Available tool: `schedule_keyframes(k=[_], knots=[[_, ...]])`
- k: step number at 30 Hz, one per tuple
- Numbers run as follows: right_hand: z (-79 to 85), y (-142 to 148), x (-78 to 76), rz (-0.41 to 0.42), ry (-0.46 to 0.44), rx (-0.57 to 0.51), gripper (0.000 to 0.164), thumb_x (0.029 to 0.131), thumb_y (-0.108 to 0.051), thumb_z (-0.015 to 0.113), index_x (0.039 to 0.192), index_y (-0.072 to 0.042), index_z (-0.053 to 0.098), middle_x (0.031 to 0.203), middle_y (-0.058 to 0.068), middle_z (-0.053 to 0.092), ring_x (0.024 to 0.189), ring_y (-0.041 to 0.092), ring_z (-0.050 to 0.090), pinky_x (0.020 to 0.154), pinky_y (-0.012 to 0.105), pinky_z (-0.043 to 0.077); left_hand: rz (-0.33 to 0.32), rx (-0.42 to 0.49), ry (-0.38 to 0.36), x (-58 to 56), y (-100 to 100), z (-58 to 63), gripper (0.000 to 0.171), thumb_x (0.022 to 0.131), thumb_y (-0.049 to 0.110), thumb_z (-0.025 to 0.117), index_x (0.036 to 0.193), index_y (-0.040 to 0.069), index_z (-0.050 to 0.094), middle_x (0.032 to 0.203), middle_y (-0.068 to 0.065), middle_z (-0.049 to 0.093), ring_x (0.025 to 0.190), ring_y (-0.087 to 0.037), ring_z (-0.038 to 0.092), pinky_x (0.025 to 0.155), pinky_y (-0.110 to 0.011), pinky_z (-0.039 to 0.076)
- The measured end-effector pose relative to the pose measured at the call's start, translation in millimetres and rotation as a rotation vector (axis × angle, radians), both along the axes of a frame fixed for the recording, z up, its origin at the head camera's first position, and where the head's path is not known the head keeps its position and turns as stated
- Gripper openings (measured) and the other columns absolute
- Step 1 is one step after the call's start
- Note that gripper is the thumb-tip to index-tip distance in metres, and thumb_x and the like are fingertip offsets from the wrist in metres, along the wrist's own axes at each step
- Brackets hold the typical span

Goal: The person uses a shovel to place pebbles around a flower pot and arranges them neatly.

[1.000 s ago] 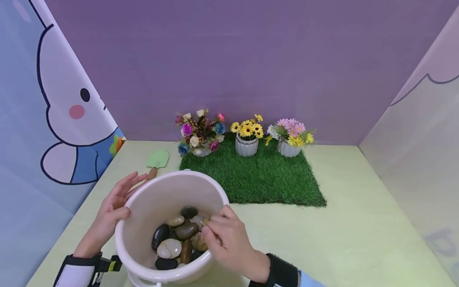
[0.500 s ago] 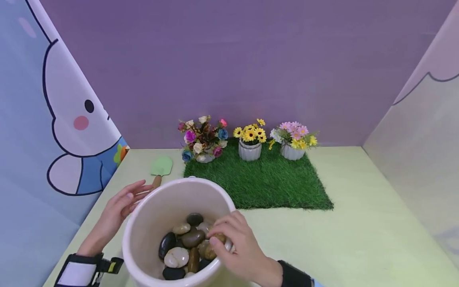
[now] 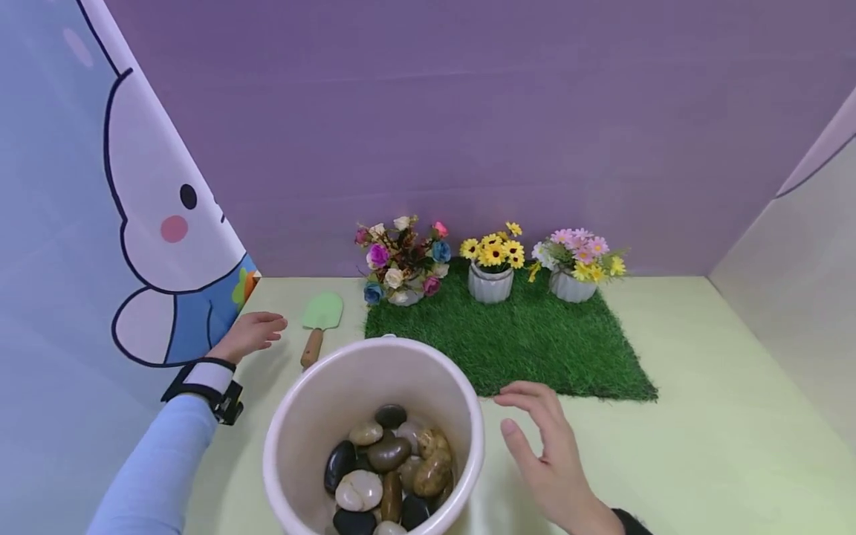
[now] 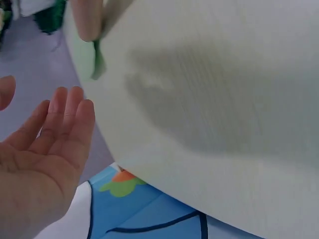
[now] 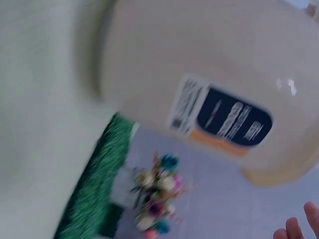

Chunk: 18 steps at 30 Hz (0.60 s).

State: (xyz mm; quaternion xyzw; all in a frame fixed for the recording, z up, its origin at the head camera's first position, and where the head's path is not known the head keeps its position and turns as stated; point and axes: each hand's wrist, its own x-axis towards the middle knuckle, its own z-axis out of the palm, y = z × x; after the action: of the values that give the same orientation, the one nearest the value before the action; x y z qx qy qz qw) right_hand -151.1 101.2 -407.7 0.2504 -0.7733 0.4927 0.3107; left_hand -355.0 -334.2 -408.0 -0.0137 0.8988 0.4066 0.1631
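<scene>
Head view, bucket (image 3: pixel 314 397) beside right grip (image 3: pixel 550 462), apart

Near your left hand (image 3: pixel 249 336), a wooden-handled, green-bladed trowel (image 3: pixel 316 336) lies at left, blade toward the far side. Just beside your right hand (image 3: pixel 551 457), the near off-white bucket (image 3: pixel 273 453) holds smooth black, brown and pale stones (image 3: pixel 390 455).
</scene>
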Motion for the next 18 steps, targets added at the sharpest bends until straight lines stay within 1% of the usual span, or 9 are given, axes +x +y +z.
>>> schedule_keyframes(k=[1, 3, 5, 7, 9, 12, 15, 16, 18], knots=[[-1.4, 3.8, 0.2, -0.023, -0.023, -0.006, 0.036, 0.083, 0.014, 0.058, 0.115, -0.002, 0.067, 0.119, 0.012, 0.061, 0.12, 0.003, 0.051, 0.104, 0.014, 0.034, -0.003, -0.011, -0.017, -8.5, -0.3, -2.6, 0.061, 0.109, 0.025, 0.036, 0.148, -0.02, 0.028, 0.152, -0.04, 0.033, 0.138, -0.052, 0.042, 0.113, -0.056, 0.039], [-4.8, 10.1, 0.5, -0.076, -0.071, -0.016, 0.035, 0.084, 0.016, 0.058, 0.114, -0.001, 0.067, 0.12, 0.004, 0.06, 0.119, -0.001, 0.05, 0.102, 0.011, 0.034, -0.002, -0.024, -0.051, -23.0, -1.4, -8.5, 0.06, 0.108, 0.024, 0.037, 0.147, -0.021, 0.029, 0.151, -0.04, 0.034, 0.137, -0.052, 0.043, 0.112, -0.056, 0.041], [-9.0, 17.5, 1.0, -0.127, -0.108, -0.024, 0.033, 0.086, 0.016, 0.057, 0.113, -0.001, 0.068, 0.121, -0.005, 0.06, 0.118, -0.004, 0.05, 0.102, 0.009, 0.033, 0.001, -0.041, -0.081, -35.3, 0.6, -15.0, 0.06, 0.107, 0.023, 0.039, 0.145, -0.022, 0.031, 0.148, -0.04, 0.038, 0.133, -0.049, 0.049, 0.109, -0.052, 0.046], [-14.4, 23.1, 1.2, -0.171, -0.136, -0.03, 0.032, 0.086, 0.015, 0.058, 0.112, 0.0, 0.068, 0.122, -0.012, 0.058, 0.117, -0.005, 0.05, 0.101, 0.008, 0.032, 0.012, -0.048, -0.101, -45.3, 2.2, -21.5, 0.06, 0.106, 0.023, 0.042, 0.143, -0.023, 0.033, 0.144, -0.039, 0.043, 0.125, -0.044, 0.056, 0.103, -0.046, 0.051], [-20.5, 27.0, 0.7, -0.213, -0.164, -0.026, 0.031, 0.087, 0.014, 0.058, 0.112, -0.002, 0.069, 0.121, -0.016, 0.058, 0.116, -0.008, 0.05, 0.101, 0.006, 0.032, 0.022, -0.039, -0.109, -53.6, 3.6, -27.4, 0.059, 0.105, 0.022, 0.044, 0.142, -0.023, 0.035, 0.135, -0.036, 0.051, 0.111, -0.035, 0.062, 0.094, -0.037, 0.055], [-29.2, 31.3, -2.4, -0.25, -0.203, -0.012, 0.029, 0.089, 0.012, 0.059, 0.112, -0.002, 0.069, 0.119, -0.014, 0.061, 0.115, -0.01, 0.051, 0.1, 0.004, 0.033, 0.042, -0.014, -0.11, -63.2, 7.2, -34.2, 0.057, 0.103, 0.02, 0.047, 0.139, -0.023, 0.04, 0.115, -0.026, 0.06, 0.09, -0.019, 0.063, 0.079, -0.027, 0.056], [-35.0, 34.1, -8.4, -0.26, -0.289, 0.003, 0.026, 0.092, 0.008, 0.059, 0.113, -0.003, 0.069, 0.115, -0.009, 0.065, 0.113, -0.011, 0.054, 0.099, 0.004, 0.036, 0.058, 0.005, -0.109, -72.5, 12.6, -39.0, 0.054, 0.101, 0.019, 0.048, 0.135, -0.023, 0.044, 0.093, -0.012, 0.061, 0.074, -0.009, 0.059, 0.068, -0.022, 0.053], [-36.1, 34.7, -10.9, -0.26, -0.331, 0.009, 0.024, 0.093, 0.006, 0.059, 0.112, -0.004, 0.07, 0.113, -0.008, 0.067, 0.111, -0.01, 0.056, 0.099, 0.006, 0.039, 0.067, 0.005, -0.111, -75.7, 15.0, -39.9, 0.053, 0.101, 0.019, 0.049, 0.134, -0.023, 0.045, 0.089, -0.009, 0.06, 0.07, -0.008, 0.058, 0.066, -0.022, 0.053], [-37.7, 35.6, -15.9, -0.263, -0.437, 0.027, 0.022, 0.094, 0.002, 0.061, 0.112, -0.006, 0.07, 0.111, -0.007, 0.07, 0.109, -0.007, 0.06, 0.099, 0.015, 0.047, 0.08, 0.007, -0.106, -83.9, 18.7, -42.2, 0.05, 0.101, 0.018, 0.05, 0.13, -0.022, 0.046, 0.081, -0.006, 0.058, 0.066, -0.008, 0.056, 0.063, -0.021, 0.051]])
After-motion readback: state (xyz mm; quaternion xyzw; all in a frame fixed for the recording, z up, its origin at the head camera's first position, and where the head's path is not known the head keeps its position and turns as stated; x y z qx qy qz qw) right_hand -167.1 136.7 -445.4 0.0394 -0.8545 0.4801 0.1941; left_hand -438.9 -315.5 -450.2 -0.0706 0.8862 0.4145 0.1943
